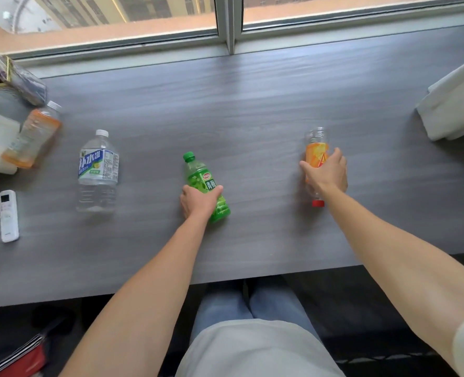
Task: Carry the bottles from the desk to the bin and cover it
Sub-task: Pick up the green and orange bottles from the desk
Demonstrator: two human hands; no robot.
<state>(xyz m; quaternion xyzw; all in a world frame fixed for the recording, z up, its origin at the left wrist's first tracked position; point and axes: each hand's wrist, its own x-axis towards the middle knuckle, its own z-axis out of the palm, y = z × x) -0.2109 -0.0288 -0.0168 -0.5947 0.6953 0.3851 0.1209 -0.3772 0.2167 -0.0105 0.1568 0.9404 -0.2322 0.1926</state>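
Several bottles lie on the grey desk. My left hand is wrapped around a green bottle lying near the middle, cap pointing away. My right hand grips a clear bottle with an orange label and a red cap towards me. A large clear water bottle lies to the left, untouched. Further left rests an orange-drink bottle with a white cap. No bin is in view.
A white remote control lies at the desk's left front. Bags and packets crowd the far left corner. A white cloth or curtain hangs at the right. A window frame runs along the back. A red item sits on the floor.
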